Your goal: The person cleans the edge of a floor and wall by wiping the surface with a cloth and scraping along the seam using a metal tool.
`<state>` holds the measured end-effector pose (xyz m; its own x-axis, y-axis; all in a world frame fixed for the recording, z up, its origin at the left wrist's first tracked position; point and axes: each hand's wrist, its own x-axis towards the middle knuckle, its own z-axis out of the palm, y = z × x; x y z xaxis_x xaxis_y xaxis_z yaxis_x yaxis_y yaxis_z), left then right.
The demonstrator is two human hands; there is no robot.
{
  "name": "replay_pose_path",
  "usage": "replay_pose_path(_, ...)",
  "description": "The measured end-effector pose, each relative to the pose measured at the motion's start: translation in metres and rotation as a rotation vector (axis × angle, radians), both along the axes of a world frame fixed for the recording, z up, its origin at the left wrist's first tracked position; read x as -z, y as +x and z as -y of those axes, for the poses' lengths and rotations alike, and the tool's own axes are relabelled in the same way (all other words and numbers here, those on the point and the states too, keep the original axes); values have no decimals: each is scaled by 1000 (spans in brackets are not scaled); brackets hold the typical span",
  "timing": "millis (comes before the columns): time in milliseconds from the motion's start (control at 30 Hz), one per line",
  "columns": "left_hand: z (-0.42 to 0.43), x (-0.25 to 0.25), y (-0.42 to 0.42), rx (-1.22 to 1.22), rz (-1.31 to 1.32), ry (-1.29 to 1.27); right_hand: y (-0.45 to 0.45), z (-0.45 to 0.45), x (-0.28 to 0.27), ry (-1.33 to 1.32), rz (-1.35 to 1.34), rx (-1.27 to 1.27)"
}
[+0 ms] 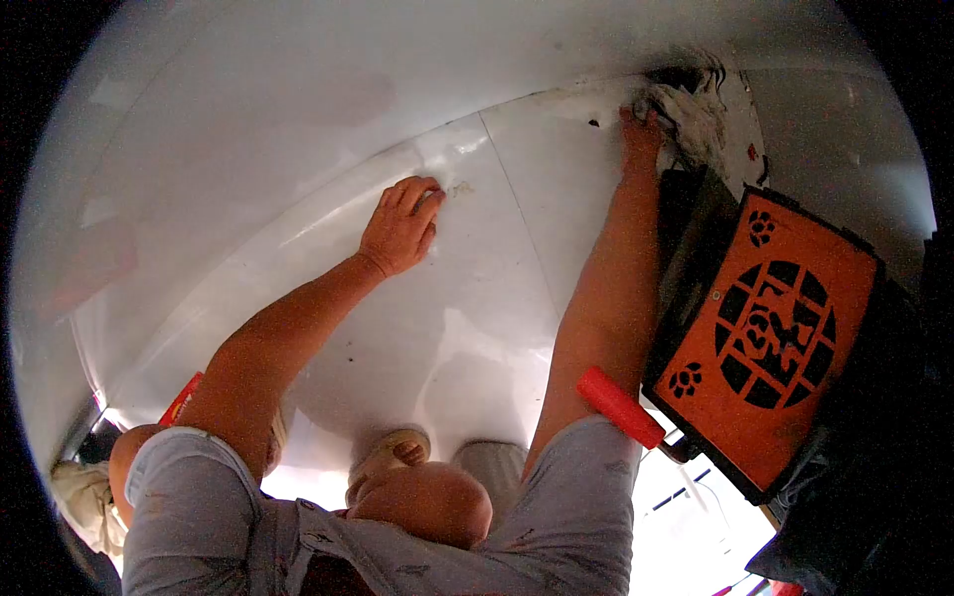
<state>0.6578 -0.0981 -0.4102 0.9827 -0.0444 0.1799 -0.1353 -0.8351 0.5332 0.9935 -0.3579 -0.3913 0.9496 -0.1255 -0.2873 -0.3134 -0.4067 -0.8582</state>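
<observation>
My left hand (401, 224) lies on a pale, glossy panel (437, 308), its fingers loosely bent and apart. Just beyond its fingertips is a small yellowish smudge (462, 187). No object shows in this hand. My right hand (641, 134) reaches to the far corner of the panel. It is up against a crumpled, dirty whitish cloth (696, 124), and its fingertips are partly hidden there. Whether they grip the cloth is not clear.
To the right stands a black case with an orange cut-out front (785, 328). A red cylinder (621, 407) lies beside my right upper arm. Pale walls (248, 119) curve around the panel. A beige cloth (89, 502) and a red item (181, 399) are at the left.
</observation>
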Motion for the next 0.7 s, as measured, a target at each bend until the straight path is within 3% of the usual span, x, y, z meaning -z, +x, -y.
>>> replay_pose_path(200, -1, 2, 0, -4, -28, -15, -5, 14, 60, -73, 248, -141)
replay_pose_path(233, -1, 1, 1, -6, -30, -23, -16, 6, 53, -113, 247, -165)
replay_pose_path(267, -2, 2, 0, -6, -27, -22, -51, -18, 10, -111, 168, -142)
replay_pose_path(367, -2, 6, -1, -12, -10, -20, -95, -44, 24, -211, 195, -102)
replay_pose_path(400, -2, 7, -2, -12, 0, -23, -105, -42, 33, -254, 164, -214)
replay_pose_path(500, -2, 4, -2, -11, 12, -35, -166, -62, -12, -369, -48, -460)
replay_pose_path(567, -3, 4, -2, -13, 16, -45, -201, -68, -31, -431, -43, -674)
replay_pose_path(633, -3, 6, -2, -18, 22, -56, -220, -71, -40, -378, -304, -1026)
replay_pose_path(700, -2, 9, -1, -62, 3, -74, -251, -66, -36, -209, -172, -1314)
